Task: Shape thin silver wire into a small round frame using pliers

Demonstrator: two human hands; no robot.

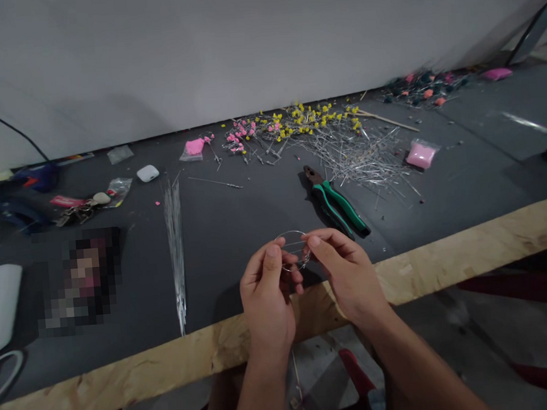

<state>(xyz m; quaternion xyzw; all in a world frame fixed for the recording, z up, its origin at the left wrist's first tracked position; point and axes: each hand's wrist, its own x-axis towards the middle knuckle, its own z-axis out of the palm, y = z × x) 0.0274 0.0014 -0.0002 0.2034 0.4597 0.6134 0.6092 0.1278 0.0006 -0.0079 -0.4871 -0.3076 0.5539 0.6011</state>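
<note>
Dark table against a grey wall

Both the left hand (pixel 266 294) and right hand (pixel 347 268) pinch a wire loop (pixel 292 249) above the table (pixel 237 220) near its wooden edge (pixel 448 257); pliers (pixel 337 201) lie just beyond.

Plain grey-white wall (pixel 242 49) behind, w/ a thin black cable (pixel 6 125) running down at left. Dark grey worktable (pixel 236 214) w/ a raw chipboard front edge (pixel 470 246). Grey floor (pixel 493 345) below. Light is dim, soft shadow on wall.

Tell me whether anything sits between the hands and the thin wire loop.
Nothing visible does: the left hand and right hand both pinch the wire loop directly. The green-handled pliers lie beyond, apart.
</note>
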